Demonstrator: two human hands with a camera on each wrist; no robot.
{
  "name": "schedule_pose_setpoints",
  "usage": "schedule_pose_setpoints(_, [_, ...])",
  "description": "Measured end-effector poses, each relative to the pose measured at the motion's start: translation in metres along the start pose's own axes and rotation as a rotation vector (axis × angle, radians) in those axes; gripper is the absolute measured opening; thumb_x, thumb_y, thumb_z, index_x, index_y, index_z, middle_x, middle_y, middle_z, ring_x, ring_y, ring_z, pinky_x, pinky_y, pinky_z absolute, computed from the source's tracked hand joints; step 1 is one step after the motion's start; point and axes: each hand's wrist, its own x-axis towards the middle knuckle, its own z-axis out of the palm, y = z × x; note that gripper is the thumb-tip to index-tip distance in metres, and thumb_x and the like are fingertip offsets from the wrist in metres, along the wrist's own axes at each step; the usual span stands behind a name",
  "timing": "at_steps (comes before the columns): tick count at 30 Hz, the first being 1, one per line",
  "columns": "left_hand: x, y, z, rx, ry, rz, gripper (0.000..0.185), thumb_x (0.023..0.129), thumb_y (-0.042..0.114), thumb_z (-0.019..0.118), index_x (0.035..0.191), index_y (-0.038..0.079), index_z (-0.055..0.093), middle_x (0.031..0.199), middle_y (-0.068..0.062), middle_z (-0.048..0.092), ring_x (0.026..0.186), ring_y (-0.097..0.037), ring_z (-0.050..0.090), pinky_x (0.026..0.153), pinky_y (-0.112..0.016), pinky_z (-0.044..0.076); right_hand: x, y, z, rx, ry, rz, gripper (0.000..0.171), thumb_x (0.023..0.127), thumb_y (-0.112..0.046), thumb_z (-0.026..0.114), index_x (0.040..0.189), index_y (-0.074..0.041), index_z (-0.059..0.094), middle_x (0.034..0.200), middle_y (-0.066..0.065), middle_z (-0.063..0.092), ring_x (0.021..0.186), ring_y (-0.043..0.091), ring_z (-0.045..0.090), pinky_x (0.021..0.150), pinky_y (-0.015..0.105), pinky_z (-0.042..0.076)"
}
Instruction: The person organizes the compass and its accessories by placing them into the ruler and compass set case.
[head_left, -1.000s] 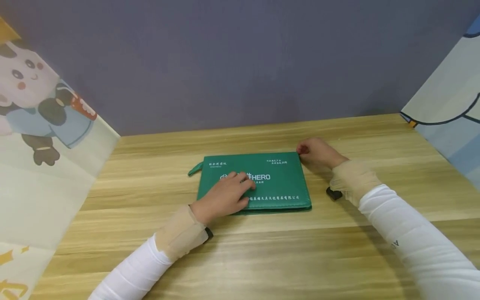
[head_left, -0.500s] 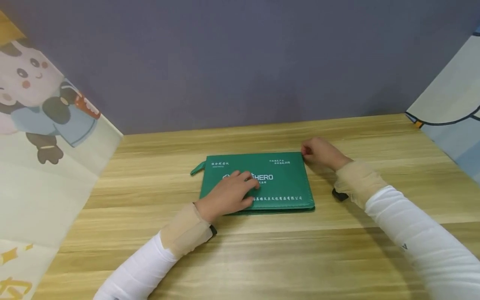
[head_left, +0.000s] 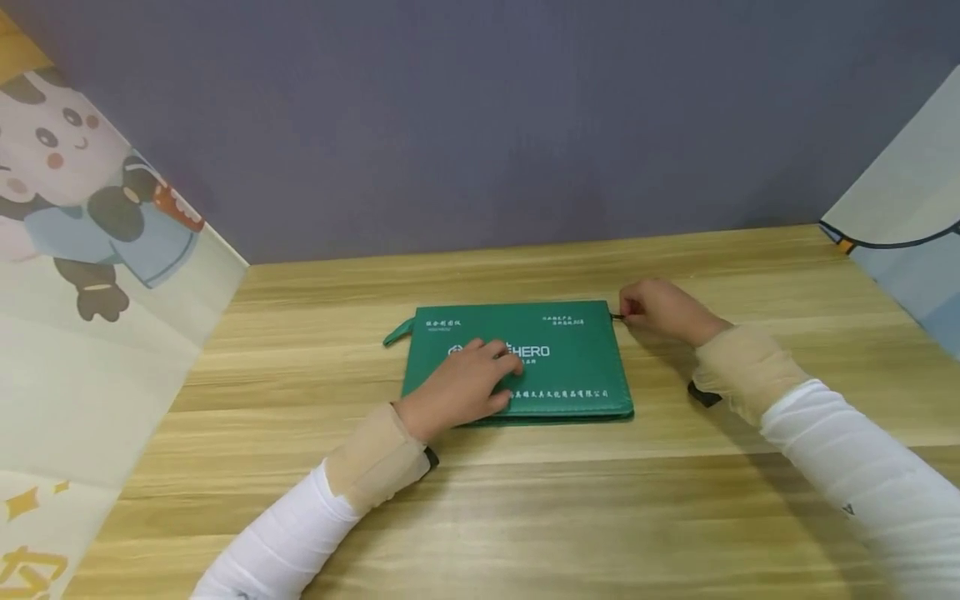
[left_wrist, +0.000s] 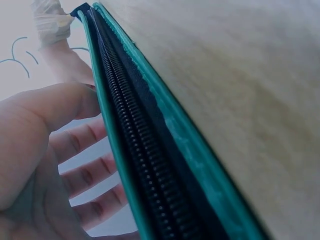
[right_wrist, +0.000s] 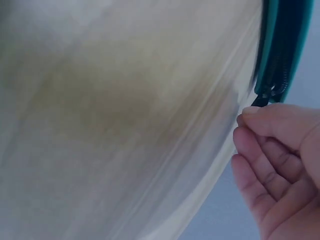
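Note:
A green zip case (head_left: 577, 371) with white "HERO" lettering lies flat on the wooden table. My left hand (head_left: 459, 385) rests on its cover at the front left, fingers spread and slightly bent. Along the case's edge in the left wrist view runs a black zip (left_wrist: 132, 117), its two rows of teeth lying together. At the back right corner, my right hand (head_left: 663, 310) pinches a small black zip pull (right_wrist: 260, 101) between thumb and forefinger; the pull sticks out from the case's right side. A green strap loop (head_left: 397, 332) protrudes at the case's left.
The wooden table (head_left: 525, 508) extends around the case. A grey-purple panel (head_left: 480, 125) stands behind it. Cartoon-printed walls flank the left (head_left: 82, 200) and right (head_left: 900, 167) sides.
My right hand has moved slightly right, away from the case's corner, and the black zip pull now shows between them. My left hand stays on the cover. The view has shifted a little.

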Motion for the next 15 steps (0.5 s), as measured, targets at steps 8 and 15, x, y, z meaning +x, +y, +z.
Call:
schedule_pose_setpoints(8, [0.003, 0.002, 0.001, 0.008, -0.004, -0.003, 0.024, 0.09, 0.019, 0.06, 0.114, 0.016, 0.063, 0.114, -0.002, 0.057, 0.092, -0.021, 0.048, 0.077, -0.034, 0.047, -0.012, -0.01, -0.005, -0.007, -0.034, -0.009, 0.018, 0.082, 0.005, 0.063, 0.072, -0.008, 0.057, 0.066, -0.001, 0.053, 0.062, 0.014, 0.044, 0.058, 0.03, 0.038])
schedule_pose_setpoints(15, [0.003, 0.005, -0.001, -0.001, -0.011, -0.001, 0.025, 0.09, 0.02, 0.061, 0.115, 0.016, 0.063, 0.112, -0.003, 0.058, 0.093, -0.021, 0.049, 0.08, -0.034, 0.046, -0.021, -0.012, -0.002, 0.024, -0.033, -0.042, 0.019, 0.079, 0.007, 0.062, 0.071, -0.009, 0.057, 0.065, -0.003, 0.051, 0.062, 0.013, 0.043, 0.059, 0.03, 0.039])
